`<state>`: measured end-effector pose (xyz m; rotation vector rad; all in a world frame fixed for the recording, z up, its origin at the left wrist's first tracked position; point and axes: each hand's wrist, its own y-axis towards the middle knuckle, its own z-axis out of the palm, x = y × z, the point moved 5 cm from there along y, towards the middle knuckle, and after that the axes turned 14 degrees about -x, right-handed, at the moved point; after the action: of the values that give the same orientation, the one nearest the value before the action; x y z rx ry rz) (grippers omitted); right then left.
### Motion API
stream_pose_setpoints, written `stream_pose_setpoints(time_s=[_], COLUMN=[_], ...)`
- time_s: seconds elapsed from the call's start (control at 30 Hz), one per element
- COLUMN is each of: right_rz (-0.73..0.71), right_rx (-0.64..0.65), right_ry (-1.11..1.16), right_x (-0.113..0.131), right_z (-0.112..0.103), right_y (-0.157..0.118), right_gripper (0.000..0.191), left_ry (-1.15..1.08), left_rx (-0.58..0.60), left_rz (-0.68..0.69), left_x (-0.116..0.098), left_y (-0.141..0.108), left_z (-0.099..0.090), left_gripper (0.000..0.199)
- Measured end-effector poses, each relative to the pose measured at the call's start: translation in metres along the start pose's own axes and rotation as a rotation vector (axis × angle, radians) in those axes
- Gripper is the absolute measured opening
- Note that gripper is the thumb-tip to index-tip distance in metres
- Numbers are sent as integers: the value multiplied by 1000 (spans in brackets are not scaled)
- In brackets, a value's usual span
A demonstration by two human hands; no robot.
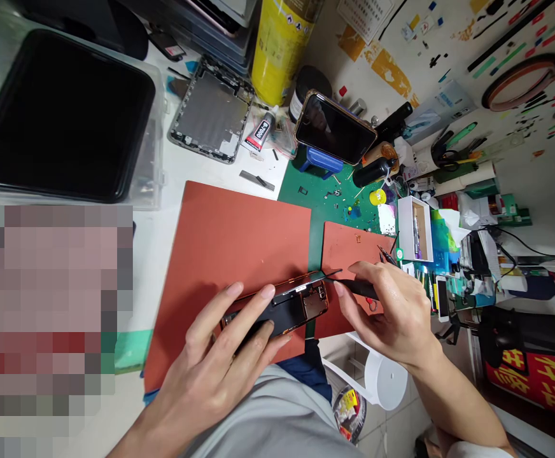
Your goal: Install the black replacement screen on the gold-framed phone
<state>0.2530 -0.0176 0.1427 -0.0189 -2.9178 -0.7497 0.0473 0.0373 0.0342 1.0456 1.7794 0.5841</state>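
Observation:
An opened phone with an orange-edged frame lies tilted on the reddish-brown mat. Its inside shows a black battery-like area and a bare compartment at the right end. My left hand grips the phone, fingers across its left part and along its near edge, hiding that portion. In my right hand is a pair of black tweezers, pinched between thumb and fingers. The tweezers' tips meet at the phone's upper right corner. Whether anything is caught between the tips cannot be made out.
A smaller reddish mat lies on the green work mat. Behind stand a propped phone, a B-7000 glue tube and a yellow can. A tablet and a metal housing are at left. Small parts lie scattered.

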Motion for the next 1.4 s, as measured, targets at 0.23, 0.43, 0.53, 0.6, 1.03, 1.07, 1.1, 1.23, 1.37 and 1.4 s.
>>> stream_pose_setpoints(time_s=[0.23,0.43,0.53,0.6,1.03,1.07,1.1,1.23,1.37,1.4], right_rz=[-7,-15,9,23,4,1,-3,-17,9,40], right_rx=[18,-4,12,36,71,69,68,73,64,48], right_ry=[42,19,23,43,96,94,91,75,76,78], right_x=[-1,-1,-1,-2,-3,-3,-2,-2,-2,-3], right_z=[2,3,2,0,2,2,3,3,-5,-8], right_y=[-1,0,0,0,0,0,0,1,-3,-5], right_gripper=[12,12,12,12,13,13,12,12,14,15], left_ry=[0,-10,-11,-13,3,0,-2,-2,1,0], left_rx=[1,7,6,4,1,0,1,1,-10,-13], left_rz=[12,11,11,14,12,11,12,12,0,0], left_x=[-1,-2,-2,-2,-1,-1,-1,-2,-2,-2], left_y=[1,3,3,3,0,-1,-1,0,2,2], left_z=[-1,0,-1,-1,0,0,0,1,1,1], left_gripper=[22,20,20,20,21,21,22,22,17,15])
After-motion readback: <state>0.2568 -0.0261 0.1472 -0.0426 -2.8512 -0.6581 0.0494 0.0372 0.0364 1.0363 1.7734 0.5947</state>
